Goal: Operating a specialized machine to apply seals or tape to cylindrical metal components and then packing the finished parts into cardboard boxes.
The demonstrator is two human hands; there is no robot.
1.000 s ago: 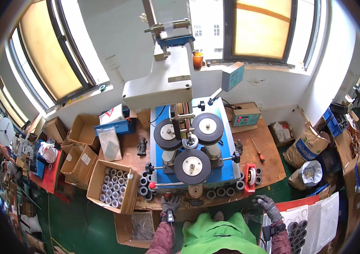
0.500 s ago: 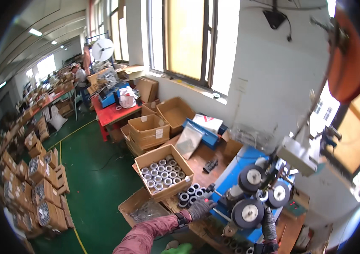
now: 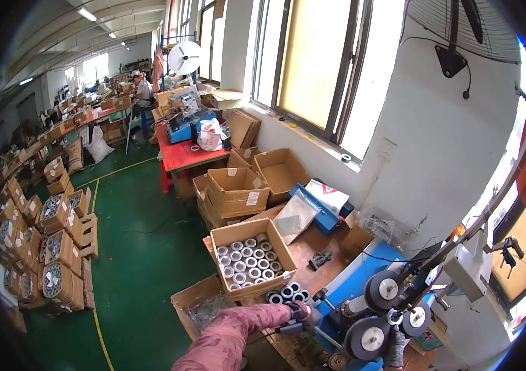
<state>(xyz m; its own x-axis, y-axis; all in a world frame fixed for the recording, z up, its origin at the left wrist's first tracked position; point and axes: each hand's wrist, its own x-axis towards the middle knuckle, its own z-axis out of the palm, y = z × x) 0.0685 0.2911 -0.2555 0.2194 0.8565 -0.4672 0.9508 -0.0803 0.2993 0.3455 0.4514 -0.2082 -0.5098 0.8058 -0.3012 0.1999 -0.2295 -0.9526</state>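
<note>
My left hand [image 3: 306, 314], in a dark grey glove, is over the bench beside a cluster of dark-walled rings [image 3: 288, 293]. Its fingers point down and are partly hidden, so whether they hold a ring does not show. My right hand [image 3: 394, 346], gloved too, reaches up from below to a light ring [image 3: 394, 317] sitting among three black wheels [image 3: 368, 338] of a blue-based machine [image 3: 344, 281]. The right fingertips are close to that ring; the wheels and glove hide their grip. Left of the machine, a cardboard box [image 3: 218, 240] holds many pale rings standing on end.
An open carton [image 3: 179, 303] with clear plastic stands below the ring box. Empty cartons [image 3: 236, 201] are stacked behind it, near a red table [image 3: 179, 157]. A blue tray [image 3: 326, 219] leans by the wall. Ring-filled boxes [image 3: 62, 287] line the green floor. A person [image 3: 144, 89] works far off.
The view has shifted, so the bench sits lower and farther right in it. My left hand looks more turned down and bunched beside the rings. My right hand stays by the wheels.
</note>
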